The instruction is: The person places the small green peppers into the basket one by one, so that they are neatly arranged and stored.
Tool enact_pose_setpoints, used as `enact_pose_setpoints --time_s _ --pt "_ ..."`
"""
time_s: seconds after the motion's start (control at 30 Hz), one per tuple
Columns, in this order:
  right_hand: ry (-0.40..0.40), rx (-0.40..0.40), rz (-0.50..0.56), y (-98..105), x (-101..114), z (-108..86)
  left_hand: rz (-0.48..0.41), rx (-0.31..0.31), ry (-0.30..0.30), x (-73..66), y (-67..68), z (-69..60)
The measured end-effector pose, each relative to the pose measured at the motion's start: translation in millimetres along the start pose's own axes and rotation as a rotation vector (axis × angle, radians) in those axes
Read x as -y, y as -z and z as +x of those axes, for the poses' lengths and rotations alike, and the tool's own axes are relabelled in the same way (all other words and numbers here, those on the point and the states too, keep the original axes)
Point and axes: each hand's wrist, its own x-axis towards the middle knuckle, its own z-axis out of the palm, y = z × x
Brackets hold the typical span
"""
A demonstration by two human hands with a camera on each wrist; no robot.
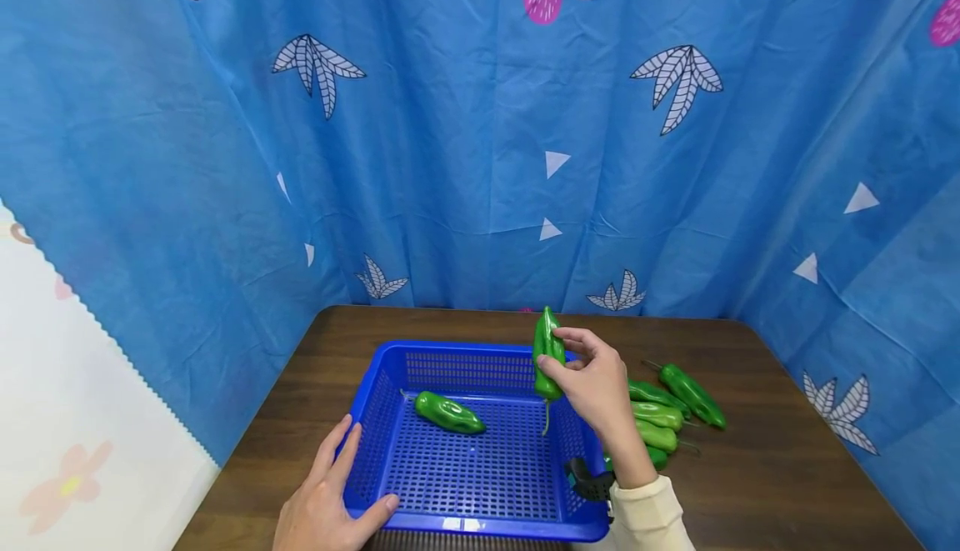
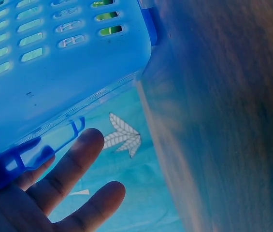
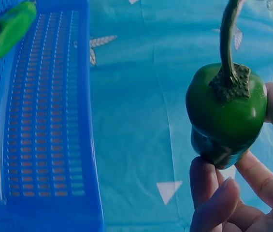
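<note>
My right hand (image 1: pixel 592 376) pinches a green pepper (image 1: pixel 548 351) between thumb and fingers, above the right side of a blue plastic basket (image 1: pixel 480 526). The pepper is upright with its stem hanging down; the right wrist view shows the stem end of this pepper (image 3: pixel 228 111) close up. Inside the basket, toward the back left, lies another green pepper (image 1: pixel 450 413). My left hand (image 1: pixel 322 493) is at the basket's front left corner, fingers spread along the left rim and thumb over the front rim. In the left wrist view, its fingers (image 2: pixel 73 166) stretch out beside the basket wall.
Several green peppers (image 1: pixel 656 414) lie in a group on the brown wooden table (image 1: pixel 780 468), right of the basket, partly hidden by my right forearm. A blue patterned curtain (image 1: pixel 480 134) hangs behind the table. At the left is a pale flowered cloth (image 1: pixel 67 418).
</note>
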Motion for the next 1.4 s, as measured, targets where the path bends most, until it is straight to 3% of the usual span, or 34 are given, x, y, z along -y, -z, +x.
enact_pose_setpoints --time_s 0.3,0.73,1.1,1.4 --pt "0.014 0.093 0.097 -23.2 0.5 7.0 -0.005 -0.013 -0.004 -0.8 -1.2 -0.7" --pt "0.002 0.243 0.143 -61.2 -4.4 9.5 -0.005 -0.033 -0.007 -0.1 -4.1 -2.4" --pt "0.051 0.394 0.109 -91.3 -4.2 12.7 0.012 -0.019 0.001 -1.0 -2.2 -0.7" --pt "0.098 0.422 -0.073 -119.1 -6.6 5.1 0.032 0.011 0.011 -1.9 -0.7 -0.8"
